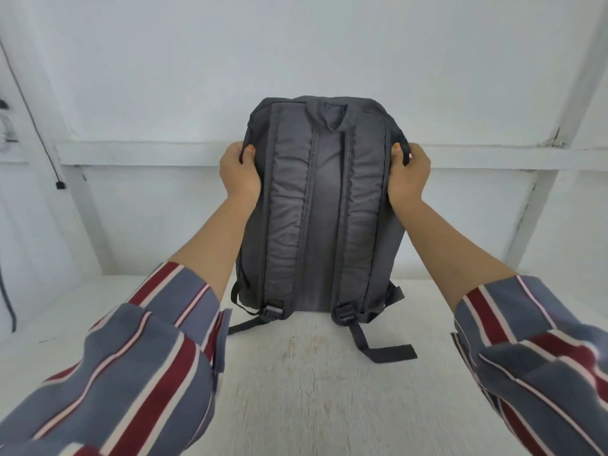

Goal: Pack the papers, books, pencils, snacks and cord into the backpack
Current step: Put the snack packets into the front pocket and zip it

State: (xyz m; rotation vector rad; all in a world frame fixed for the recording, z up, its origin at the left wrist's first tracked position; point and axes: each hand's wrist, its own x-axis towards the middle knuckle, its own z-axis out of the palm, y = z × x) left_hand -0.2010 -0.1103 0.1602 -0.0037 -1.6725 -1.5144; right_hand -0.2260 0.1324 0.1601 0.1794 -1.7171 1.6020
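My left hand (239,174) clamps the backpack's (324,205) side at nine o'clock. The backpack stands upright at the table's (312,390) centre, straps (285,205) facing me. My right hand (409,176) grips its side at three o'clock.

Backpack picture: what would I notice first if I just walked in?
The dark grey backpack stands upright mid-table, its padded straps facing you. The left hand and right hand grip its upper sides. Striped sleeves fill the bottom corners.
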